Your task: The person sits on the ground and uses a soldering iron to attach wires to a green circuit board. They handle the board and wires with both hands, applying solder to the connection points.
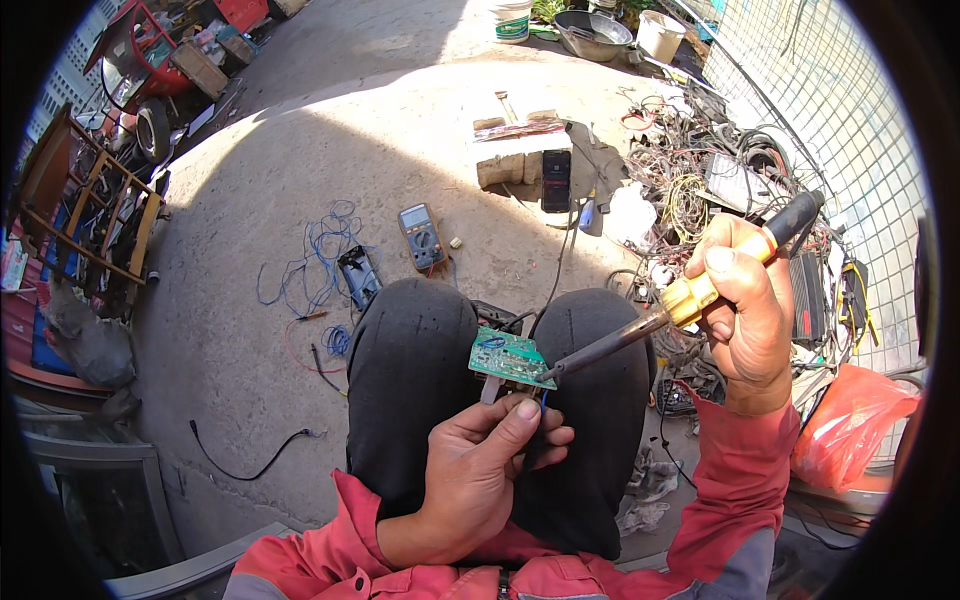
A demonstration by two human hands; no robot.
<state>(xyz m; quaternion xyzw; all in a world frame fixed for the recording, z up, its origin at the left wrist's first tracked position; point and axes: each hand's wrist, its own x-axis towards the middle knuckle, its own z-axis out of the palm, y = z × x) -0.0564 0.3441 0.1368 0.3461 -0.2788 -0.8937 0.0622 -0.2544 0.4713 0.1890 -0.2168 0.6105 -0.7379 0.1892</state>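
Observation:
A small green circuit board (508, 357) is held above my lap, between my knees, its soldered side facing up. My left hand (475, 470) pinches the board's near edge, thumb on top and fingers curled beneath. A bit of blue wire shows by the thumb. My right hand (742, 300) is wrapped round the yellow handle of a soldering iron (622, 338). The iron slants down to the left, and its tip meets or nearly meets the board's near right corner. What lies under the board is mostly hidden by my fingers.
On the concrete ahead lie a multimeter (423, 238), tangled blue wires (318, 255) and a black cable (250, 474). Beyond stands a block with a phone (556, 180) against it. Heaped cables (690, 200) and a red plastic bag (853, 425) are at right; scrap wooden frames (95, 205) at left.

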